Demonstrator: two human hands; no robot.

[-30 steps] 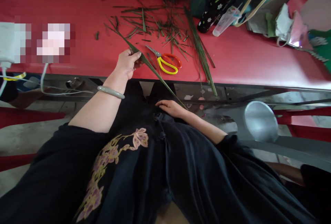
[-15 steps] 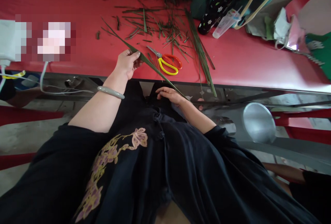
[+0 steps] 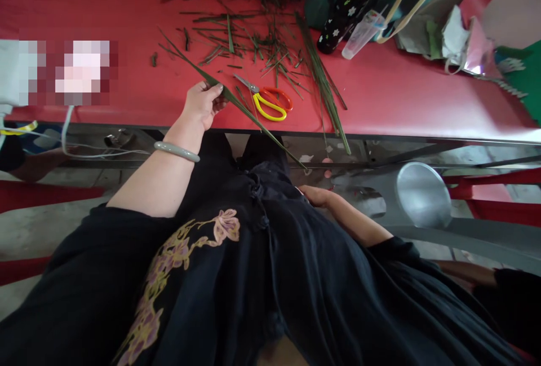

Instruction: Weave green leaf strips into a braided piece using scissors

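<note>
Fingers, left hand (image 3: 202, 102): clamped on the split leaf strip (image 3: 236, 102).
Split leaf strip: runs ten to four o'clock through them; likely light, springy, easily torn; best gripped mid-blade.
Right hand (image 3: 315, 194): four o'clock from left; fingers mostly hidden, cannot tell.

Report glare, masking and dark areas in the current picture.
Head view: pale glare on the red table at right; head view: coarse pixel blocks at far left; head view: the black top is dark, the leaf strip in the left hand readable.
</note>
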